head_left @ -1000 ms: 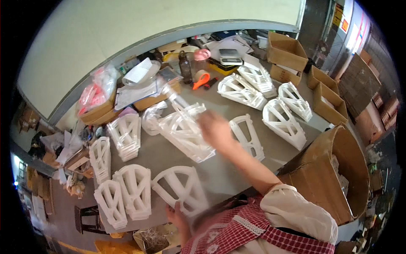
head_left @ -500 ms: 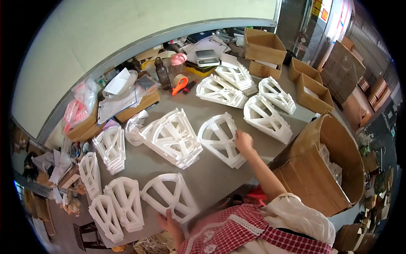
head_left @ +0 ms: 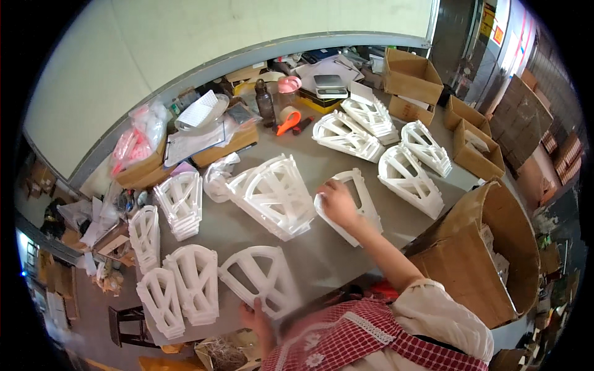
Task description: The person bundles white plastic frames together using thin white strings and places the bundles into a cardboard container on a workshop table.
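White plastic fan-shaped frames, ribbed inside, lie over the grey table (head_left: pixel 244 235), singly and in stacks. My right hand (head_left: pixel 337 201) reaches across one frame (head_left: pixel 366 201) right of the middle. Its fingers are bent down at the frame's left rim; the fingertips are hidden, so what they pinch, if anything, does not show. At the near edge my left hand (head_left: pixel 258 324) grips the narrow end of another frame (head_left: pixel 266 278), thumb on top. A larger stack of frames (head_left: pixel 272 196) lies left of my right hand.
More stacks of frames lie at left (head_left: pixel 179 204) and far right (head_left: pixel 409 179). A big open carton (head_left: pixel 458 247) stands beside the table at right. Orange scissors (head_left: pixel 288 122), a dark bottle (head_left: pixel 264 104), a small scale (head_left: pixel 330 86) and cardboard boxes (head_left: pixel 411 74) line the back.
My right hand has gone from the right edge of the frame to its left rim. My left hand stays at the near frame. The whole view has shifted slightly.
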`<state>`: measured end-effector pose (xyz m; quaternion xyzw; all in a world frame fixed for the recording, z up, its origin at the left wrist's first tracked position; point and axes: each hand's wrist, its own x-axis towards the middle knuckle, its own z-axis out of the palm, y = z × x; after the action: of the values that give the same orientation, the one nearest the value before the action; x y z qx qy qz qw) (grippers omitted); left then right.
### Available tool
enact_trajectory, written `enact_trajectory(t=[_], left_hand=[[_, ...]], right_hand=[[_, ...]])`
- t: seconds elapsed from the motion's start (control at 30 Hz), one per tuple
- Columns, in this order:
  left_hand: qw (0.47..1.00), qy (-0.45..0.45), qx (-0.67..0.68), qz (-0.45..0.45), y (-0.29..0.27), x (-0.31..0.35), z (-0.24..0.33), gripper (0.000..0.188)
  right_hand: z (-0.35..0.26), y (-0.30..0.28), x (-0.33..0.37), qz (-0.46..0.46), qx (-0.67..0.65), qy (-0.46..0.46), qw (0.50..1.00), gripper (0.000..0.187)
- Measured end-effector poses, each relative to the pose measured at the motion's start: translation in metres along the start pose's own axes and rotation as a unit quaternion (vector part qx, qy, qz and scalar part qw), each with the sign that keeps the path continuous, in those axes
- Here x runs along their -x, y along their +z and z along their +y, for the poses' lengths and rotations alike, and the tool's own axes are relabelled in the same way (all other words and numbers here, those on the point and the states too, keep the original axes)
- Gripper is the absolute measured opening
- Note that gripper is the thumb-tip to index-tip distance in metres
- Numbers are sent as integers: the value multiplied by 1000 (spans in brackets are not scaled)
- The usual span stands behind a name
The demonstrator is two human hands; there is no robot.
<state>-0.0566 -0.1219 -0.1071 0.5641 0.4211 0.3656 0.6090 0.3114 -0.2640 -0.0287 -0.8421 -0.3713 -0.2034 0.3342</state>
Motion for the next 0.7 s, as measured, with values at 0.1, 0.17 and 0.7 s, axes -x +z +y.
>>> enact_trajectory(t=[0.1,0.17,0.7], left_hand=[[1000,19,2,-1,-12,-8,-23,34],[999,22,29,7,1,-1,-8,34],[998,-28,60,-17,0,0,-9,41]], right_hand=[[-61,12,-36,-66,29,44,996,15],[-61,19,-52,-103,155,97,978,17],[81,-14,52,-41,90,296,950,13]])
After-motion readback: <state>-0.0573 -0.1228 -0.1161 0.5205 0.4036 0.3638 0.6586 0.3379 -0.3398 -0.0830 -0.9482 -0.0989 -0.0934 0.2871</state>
